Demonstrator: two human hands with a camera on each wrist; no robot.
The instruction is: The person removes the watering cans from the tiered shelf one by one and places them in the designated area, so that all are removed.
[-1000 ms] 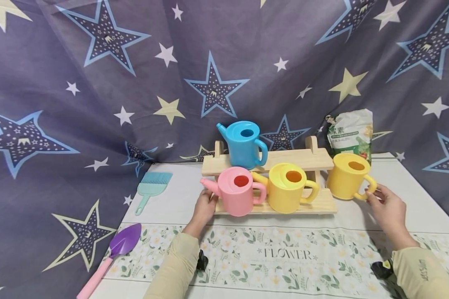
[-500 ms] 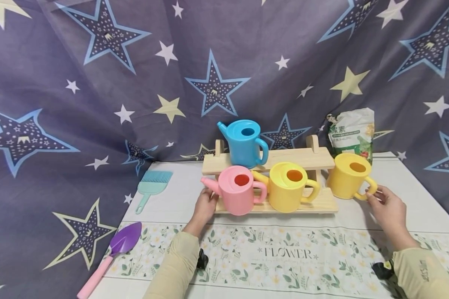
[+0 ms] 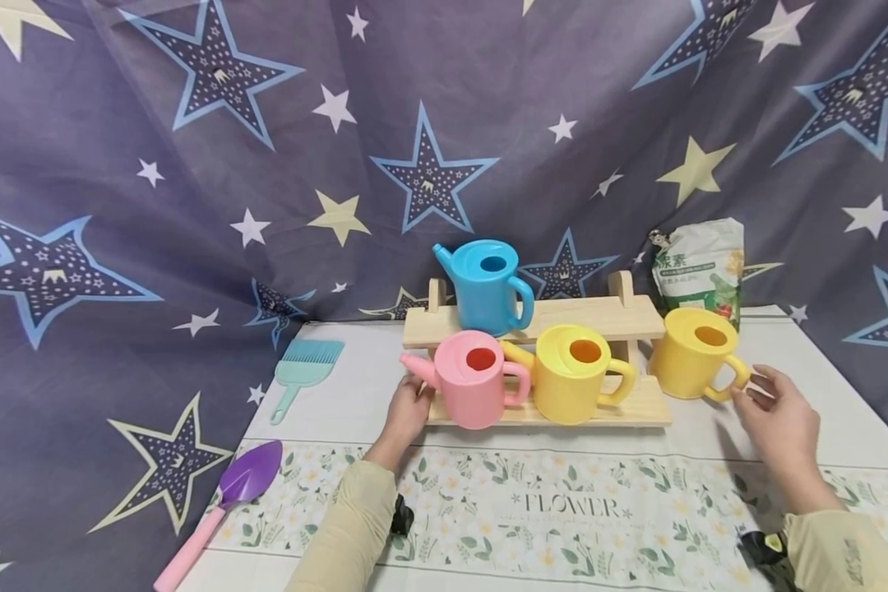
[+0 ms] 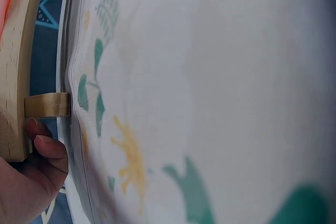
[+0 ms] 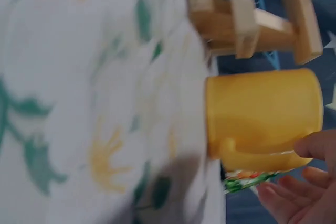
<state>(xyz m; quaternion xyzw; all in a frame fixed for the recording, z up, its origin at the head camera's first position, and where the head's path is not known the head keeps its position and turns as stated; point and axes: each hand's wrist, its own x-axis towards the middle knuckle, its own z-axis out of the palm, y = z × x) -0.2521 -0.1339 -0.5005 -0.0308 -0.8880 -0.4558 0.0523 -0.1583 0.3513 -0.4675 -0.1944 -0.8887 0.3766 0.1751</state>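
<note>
In the head view, my left hand [image 3: 407, 411] grips the left end of the lower board of a two-tier wooden shelf [image 3: 588, 316]. Its curled fingers [image 4: 51, 148] show at that board [image 4: 13, 87] in the left wrist view. A pink watering can [image 3: 468, 393] and a yellow watering can [image 3: 566, 390] stand on the lower tier. A blue watering can [image 3: 481, 296] is on the upper one. At the shelf's right end a second yellow watering can [image 3: 682, 366] stands on the table. Beside its handle is my right hand [image 3: 780, 423], fingers spread loosely, thumb [image 5: 315, 144] overlapping the handle in the right wrist view.
Behind the right-hand can leans a white and green bag [image 3: 703, 259]. A mint green brush [image 3: 303, 370] and a purple trowel with a pink handle [image 3: 250, 473] lie at the left. The table's cloth [image 3: 562, 510] has a floral band; a starry curtain [image 3: 385, 74] hangs behind.
My right hand has loosened from the yellow can's handle and drawn slightly back to the right. My left hand stays at the shelf end; the cans keep their places.
</note>
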